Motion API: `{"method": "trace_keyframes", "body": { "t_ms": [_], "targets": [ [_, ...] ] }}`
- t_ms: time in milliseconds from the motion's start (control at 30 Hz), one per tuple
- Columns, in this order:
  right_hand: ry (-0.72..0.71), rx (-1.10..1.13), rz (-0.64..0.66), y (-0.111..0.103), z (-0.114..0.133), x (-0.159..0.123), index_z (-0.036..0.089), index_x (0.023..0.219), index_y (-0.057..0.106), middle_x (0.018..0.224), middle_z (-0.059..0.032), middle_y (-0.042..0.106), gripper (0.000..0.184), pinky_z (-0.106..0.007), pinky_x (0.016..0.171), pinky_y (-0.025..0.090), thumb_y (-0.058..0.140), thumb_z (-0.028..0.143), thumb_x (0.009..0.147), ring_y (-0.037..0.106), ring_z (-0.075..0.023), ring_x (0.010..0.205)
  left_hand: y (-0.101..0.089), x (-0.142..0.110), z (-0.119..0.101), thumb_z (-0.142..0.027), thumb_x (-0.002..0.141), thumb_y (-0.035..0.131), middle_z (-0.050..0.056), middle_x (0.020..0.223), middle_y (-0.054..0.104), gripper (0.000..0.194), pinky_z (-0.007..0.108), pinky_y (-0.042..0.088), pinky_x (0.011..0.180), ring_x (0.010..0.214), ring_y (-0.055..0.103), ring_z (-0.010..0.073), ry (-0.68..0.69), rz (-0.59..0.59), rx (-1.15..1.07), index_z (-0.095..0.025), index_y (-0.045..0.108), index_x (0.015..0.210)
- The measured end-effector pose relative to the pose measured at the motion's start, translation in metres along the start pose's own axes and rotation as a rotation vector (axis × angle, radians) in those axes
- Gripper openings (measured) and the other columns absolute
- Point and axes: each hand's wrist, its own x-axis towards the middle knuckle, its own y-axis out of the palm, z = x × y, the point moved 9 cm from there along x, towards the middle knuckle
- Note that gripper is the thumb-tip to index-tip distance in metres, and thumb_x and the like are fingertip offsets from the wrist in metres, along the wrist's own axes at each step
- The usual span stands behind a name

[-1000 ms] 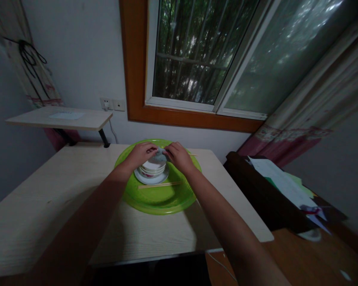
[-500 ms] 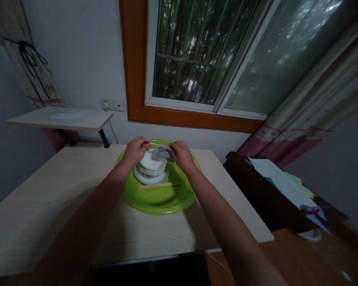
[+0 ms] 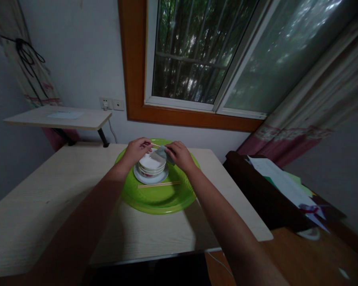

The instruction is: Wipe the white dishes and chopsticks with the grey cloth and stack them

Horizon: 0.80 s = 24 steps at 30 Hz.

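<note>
My left hand [image 3: 136, 151] is closed on one end of a chopstick [image 3: 155, 145] held level above the bowls. My right hand [image 3: 179, 154] pinches a grey-green cloth [image 3: 162, 151], which is wrapped around the chopstick's other part and hangs down a little. Under both hands, a stack of white bowls [image 3: 152, 162] rests on a white plate [image 3: 151, 179]. The plate sits inside a round green basin [image 3: 161, 208]. In front of the plate, a pair of chopsticks [image 3: 158, 184] lies in the basin.
The basin stands on a pale wooden table [image 3: 77, 190]. A small raised shelf [image 3: 59, 117] is at the back left. Papers [image 3: 274, 178] lie on a dark brown piece of furniture [image 3: 256, 198] to the right. A window [image 3: 193, 59] is behind.
My hands have moved apart from their closer position a second ago, exposing the chopstick between them. The cloth has shifted slightly along it. The stacked bowls and lying chopsticks stay put.
</note>
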Motion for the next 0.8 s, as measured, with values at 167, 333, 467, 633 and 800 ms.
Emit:
{"method": "trace_keyframes", "body": {
  "t_ms": [167,333,467,633,800],
  "targets": [
    [-0.037,-0.009,0.023,0.004,0.008,0.001,0.019,0.104,0.071,0.097,-0.0094,0.07,0.022,-0.035,0.086,0.045,0.057,0.035,0.099,0.058,-0.0231,0.093,0.01,-0.004,-0.014,-0.034,0.087,0.064,0.004,0.089,0.074,0.018,0.028,0.051,0.073,0.079,0.068,0.017,0.127,0.105,0.183,-0.019,0.073,0.09],
    [-0.07,-0.048,0.078,0.008,0.018,0.001,0.021,0.105,0.072,0.099,-0.0095,0.069,0.025,-0.035,0.087,0.045,0.055,0.038,0.1,0.058,-0.023,0.095,0.019,-0.007,-0.023,-0.031,0.088,0.062,0.004,0.085,0.075,0.017,0.03,0.049,0.076,0.08,0.067,0.019,0.197,0.162,0.309,-0.021,0.074,0.083],
    [-0.054,-0.052,0.093,0.011,0.02,0.002,0.021,0.107,0.072,0.1,-0.0099,0.068,0.026,-0.036,0.087,0.045,0.053,0.038,0.101,0.058,-0.0234,0.096,0.021,-0.009,-0.028,-0.032,0.09,0.058,0.004,0.086,0.075,0.019,0.032,0.048,0.078,0.082,0.067,0.0201,0.225,0.16,0.337,-0.022,0.074,0.084],
    [0.013,-0.069,0.073,0.011,0.007,0.004,0.02,0.106,0.071,0.099,-0.0098,0.068,0.023,-0.035,0.087,0.045,0.054,0.035,0.1,0.058,-0.0232,0.096,0.002,-0.004,-0.021,-0.031,0.092,0.052,0.003,0.08,0.07,0.02,0.03,0.049,0.072,0.075,0.065,0.0182,0.158,0.016,0.233,-0.02,0.068,0.088],
    [0.107,-0.108,0.06,0.01,-0.015,0.001,0.019,0.104,0.071,0.1,-0.0104,0.068,0.018,-0.035,0.087,0.045,0.056,0.028,0.099,0.057,-0.0241,0.096,-0.037,-0.001,0.0,-0.032,0.093,0.049,0.001,0.077,0.063,0.017,0.027,0.047,0.063,0.066,0.06,0.0143,0.057,-0.263,0.117,-0.021,0.061,0.089]
  ]
}}
